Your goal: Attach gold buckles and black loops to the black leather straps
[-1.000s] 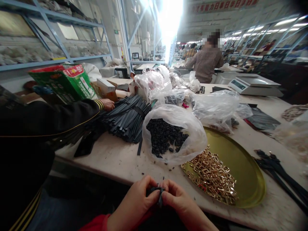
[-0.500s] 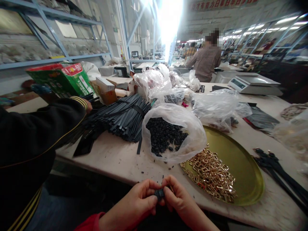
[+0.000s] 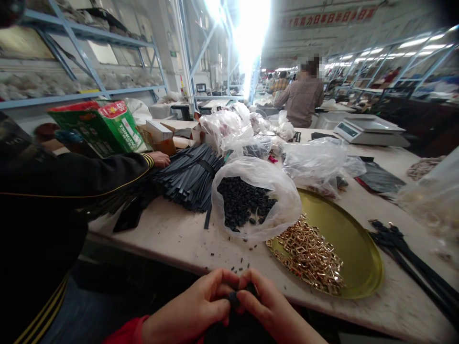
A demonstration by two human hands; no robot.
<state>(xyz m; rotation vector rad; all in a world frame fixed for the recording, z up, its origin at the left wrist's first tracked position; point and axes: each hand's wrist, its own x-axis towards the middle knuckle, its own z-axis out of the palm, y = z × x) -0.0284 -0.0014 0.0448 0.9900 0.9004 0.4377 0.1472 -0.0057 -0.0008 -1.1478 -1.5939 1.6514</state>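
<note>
My left hand (image 3: 201, 306) and my right hand (image 3: 265, 303) meet at the bottom of the view, below the table's front edge. Both pinch a small black piece (image 3: 234, 298) between thumbs and fingertips; dark strap material hangs under it. Just beyond, an open clear bag of small black loops (image 3: 247, 203) sits on the table. To its right lies a round gold tray (image 3: 353, 239) with a heap of gold buckles (image 3: 310, 255).
A co-worker's dark sleeve (image 3: 71, 179) reaches from the left to a pile of black straps (image 3: 190, 174). Finished straps (image 3: 405, 248) lie at the right. Plastic bags (image 3: 315, 162), a green carton (image 3: 100, 125), a scale (image 3: 369, 131) and a standing person (image 3: 303, 98) are farther back.
My hands stayed together on the small black piece and sank slightly in view. The co-worker's hand pulled back from the strap pile, then reached out to it again.
</note>
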